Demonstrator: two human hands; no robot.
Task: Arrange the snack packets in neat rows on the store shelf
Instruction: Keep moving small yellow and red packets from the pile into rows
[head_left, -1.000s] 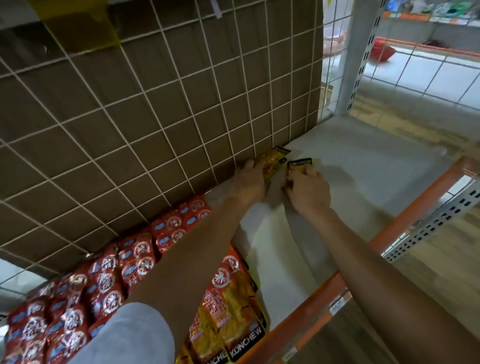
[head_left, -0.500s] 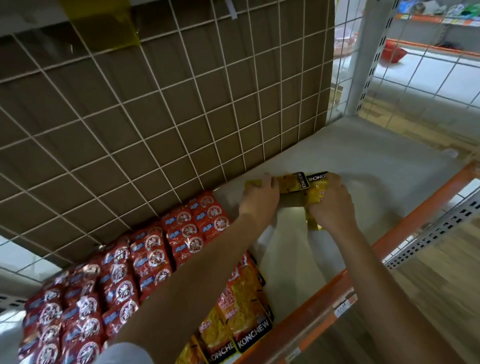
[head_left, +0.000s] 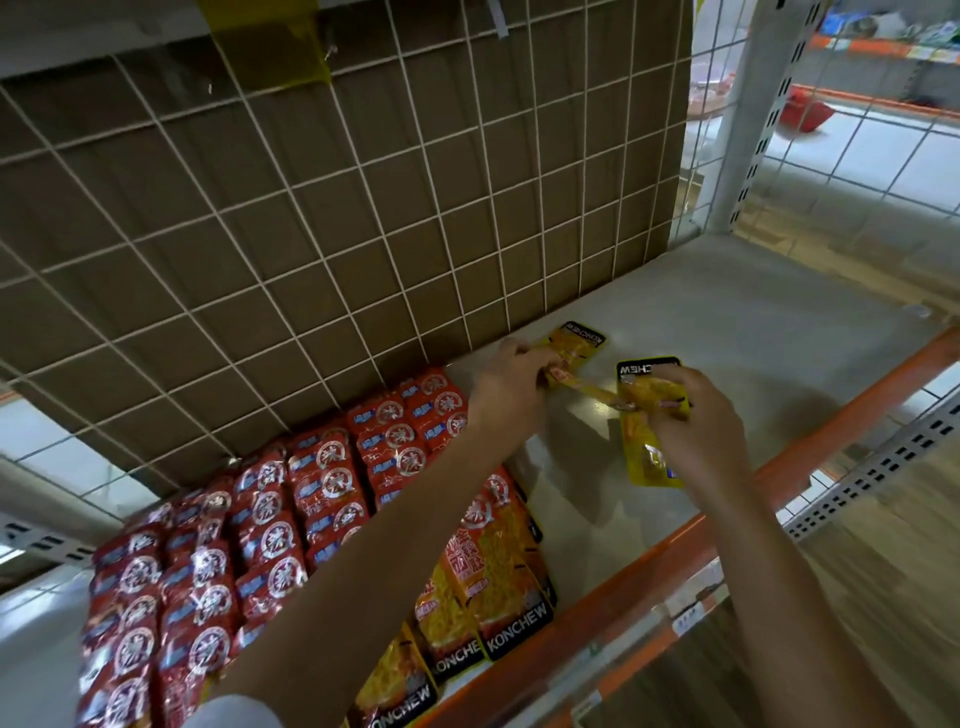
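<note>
Now both hands (head_left: 511, 387) (head_left: 698, 415) pinch yellow packets (head_left: 652, 382) over bare shelf (head_left: 753, 338) rightward.

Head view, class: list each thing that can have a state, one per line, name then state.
Left hand: closed on a yellow packet near the wire grid.
Right hand: closed on a second yellow packet.
Red packets: flat, in rows.
Front yellow packets: lying overlapped.
Shelf: right part bare.

Your left forearm (head_left: 374, 545) covers part of the red packet rows (head_left: 218, 561). Right hand (head_left: 696, 415) hides the yellow packet's (head_left: 644, 384) middle. Bottom edge crops the KONCHEW packets (head_left: 395, 691).
</note>
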